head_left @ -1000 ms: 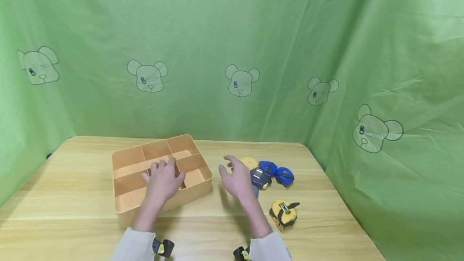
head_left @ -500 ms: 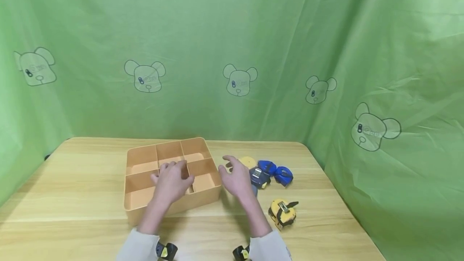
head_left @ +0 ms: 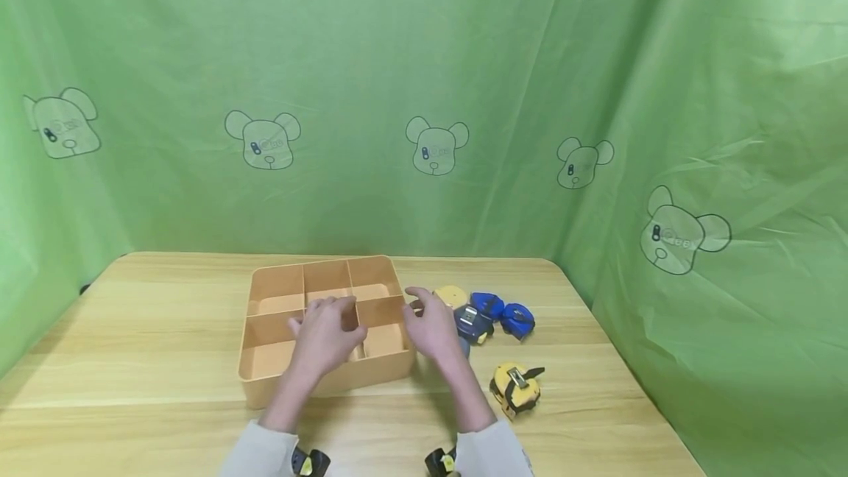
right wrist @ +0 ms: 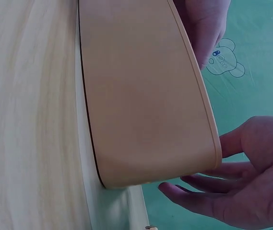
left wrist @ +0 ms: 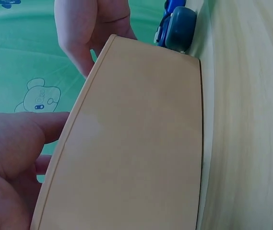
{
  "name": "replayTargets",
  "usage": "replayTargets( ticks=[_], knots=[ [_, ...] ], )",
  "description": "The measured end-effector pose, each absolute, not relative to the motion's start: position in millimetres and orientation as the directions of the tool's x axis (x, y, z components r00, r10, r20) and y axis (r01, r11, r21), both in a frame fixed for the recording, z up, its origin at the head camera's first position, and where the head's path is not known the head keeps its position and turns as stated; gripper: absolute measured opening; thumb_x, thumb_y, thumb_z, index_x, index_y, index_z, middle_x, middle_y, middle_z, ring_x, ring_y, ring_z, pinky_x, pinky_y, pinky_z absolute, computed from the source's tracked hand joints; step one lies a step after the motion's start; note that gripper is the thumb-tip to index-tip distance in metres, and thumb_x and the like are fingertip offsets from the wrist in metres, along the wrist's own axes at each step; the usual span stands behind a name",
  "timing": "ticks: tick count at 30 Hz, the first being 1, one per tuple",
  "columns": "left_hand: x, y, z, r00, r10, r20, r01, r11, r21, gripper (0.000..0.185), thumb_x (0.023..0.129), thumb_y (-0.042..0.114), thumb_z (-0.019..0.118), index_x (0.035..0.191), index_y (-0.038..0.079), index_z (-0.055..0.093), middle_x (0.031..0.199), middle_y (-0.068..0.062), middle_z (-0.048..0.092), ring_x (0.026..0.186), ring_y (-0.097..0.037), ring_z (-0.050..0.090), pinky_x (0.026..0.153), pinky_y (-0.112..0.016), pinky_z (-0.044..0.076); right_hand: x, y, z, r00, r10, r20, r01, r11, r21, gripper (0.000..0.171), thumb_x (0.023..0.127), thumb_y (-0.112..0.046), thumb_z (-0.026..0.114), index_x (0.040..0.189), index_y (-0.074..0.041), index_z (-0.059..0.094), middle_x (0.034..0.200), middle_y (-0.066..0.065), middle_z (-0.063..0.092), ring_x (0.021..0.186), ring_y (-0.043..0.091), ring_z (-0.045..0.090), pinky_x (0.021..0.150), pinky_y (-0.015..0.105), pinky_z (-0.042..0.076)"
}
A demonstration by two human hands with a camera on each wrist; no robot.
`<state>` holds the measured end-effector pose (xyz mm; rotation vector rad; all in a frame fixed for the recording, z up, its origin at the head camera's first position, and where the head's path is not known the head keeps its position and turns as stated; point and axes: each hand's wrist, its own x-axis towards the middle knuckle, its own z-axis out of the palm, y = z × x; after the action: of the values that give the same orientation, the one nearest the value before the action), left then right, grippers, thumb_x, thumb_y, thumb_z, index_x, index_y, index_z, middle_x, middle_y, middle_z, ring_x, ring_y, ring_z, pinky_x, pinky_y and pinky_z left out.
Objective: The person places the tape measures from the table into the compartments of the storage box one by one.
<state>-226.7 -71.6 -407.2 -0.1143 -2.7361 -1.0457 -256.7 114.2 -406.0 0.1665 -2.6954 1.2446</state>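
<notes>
An orange tray [head_left: 265, 385] with several compartments stands on the wooden table [head_left: 132, 330]. My left hand [head_left: 324, 333] lies over its middle, fingers bent down over the centre divider. The left wrist view shows the tray's outer wall [left wrist: 141, 143] with my thumb [left wrist: 35, 129] at its rim. My right hand [head_left: 430, 324] hovers with relaxed, spread fingers [right wrist: 198, 191] just beside the tray's right wall, holding nothing. Right behind it lies a dark tape measure [head_left: 473, 322].
More tape measures lie right of the tray: a round yellow one [head_left: 453, 294], two blue ones [head_left: 488, 304] [head_left: 519, 319], and a yellow one [head_left: 517, 387] nearer me. Green cloth [head_left: 424, 57] closes in the back and both sides.
The tray has slid to the right with my left hand on it and now stands against my right hand. The right hand has stayed almost in place.
</notes>
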Motion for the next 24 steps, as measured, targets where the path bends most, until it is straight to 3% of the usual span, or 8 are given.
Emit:
replayTargets(
  ticks=[7, 13, 18, 21, 24],
  knots=[
    [-226.2, -67.3, -408.1, -0.972, 0.005, 0.234, 0.162, 0.736, 0.657, 0.055, 0.082, 0.024, 0.079, 0.133, 0.007, 0.066, 0.136, -0.016, 0.065, 0.131, -0.038, 0.051, 0.101, -0.069, 0.027, -257.9, 116.9, -408.7, -0.985, -0.035, 0.167, -0.152, 0.628, -0.763, 0.038, 0.099, -0.014, 0.057, 0.137, -0.009, 0.062, 0.119, 0.021, 0.073, 0.108, 0.036, 0.071, 0.098, 0.054, 0.057],
    [-225.5, -66.5, -408.0, -0.972, 0.003, 0.236, 0.163, 0.733, 0.661, 0.055, 0.081, 0.023, 0.079, 0.132, 0.008, 0.066, 0.136, -0.015, 0.066, 0.132, -0.038, 0.051, 0.100, -0.066, 0.027, -259.4, 119.8, -410.8, -0.989, -0.034, 0.146, -0.136, 0.615, -0.776, 0.041, 0.098, -0.010, 0.054, 0.139, -0.006, 0.060, 0.119, 0.022, 0.073, 0.108, 0.037, 0.071, 0.097, 0.053, 0.058],
    [-225.6, -66.4, -408.1, -0.969, 0.003, 0.246, 0.169, 0.735, 0.656, 0.054, 0.081, 0.023, 0.079, 0.132, 0.008, 0.067, 0.135, -0.015, 0.066, 0.131, -0.038, 0.051, 0.099, -0.065, 0.028, -260.7, 120.7, -409.6, -0.987, -0.040, 0.153, -0.144, 0.633, -0.761, 0.042, 0.096, -0.007, 0.054, 0.137, -0.006, 0.062, 0.108, 0.018, 0.075, 0.087, 0.026, 0.073, 0.080, 0.042, 0.061],
    [-225.7, -66.4, -407.7, -0.968, 0.003, 0.249, 0.171, 0.736, 0.655, 0.054, 0.081, 0.023, 0.079, 0.131, 0.008, 0.067, 0.134, -0.015, 0.066, 0.131, -0.038, 0.051, 0.099, -0.065, 0.028, -261.3, 121.2, -408.8, -0.988, -0.042, 0.150, -0.142, 0.638, -0.757, 0.043, 0.095, -0.007, 0.053, 0.137, -0.006, 0.062, 0.100, 0.016, 0.075, 0.074, 0.019, 0.066, 0.068, 0.033, 0.056],
    [-226.3, -67.0, -406.8, -0.971, 0.009, 0.238, 0.168, 0.732, 0.660, 0.054, 0.081, 0.024, 0.079, 0.131, 0.008, 0.067, 0.134, -0.015, 0.067, 0.130, -0.037, 0.051, 0.098, -0.064, 0.028, -261.4, 121.4, -408.7, -0.988, -0.043, 0.150, -0.143, 0.638, -0.756, 0.042, 0.095, -0.007, 0.053, 0.137, -0.006, 0.062, 0.102, 0.016, 0.075, 0.076, 0.019, 0.067, 0.069, 0.034, 0.057]
  ],
)
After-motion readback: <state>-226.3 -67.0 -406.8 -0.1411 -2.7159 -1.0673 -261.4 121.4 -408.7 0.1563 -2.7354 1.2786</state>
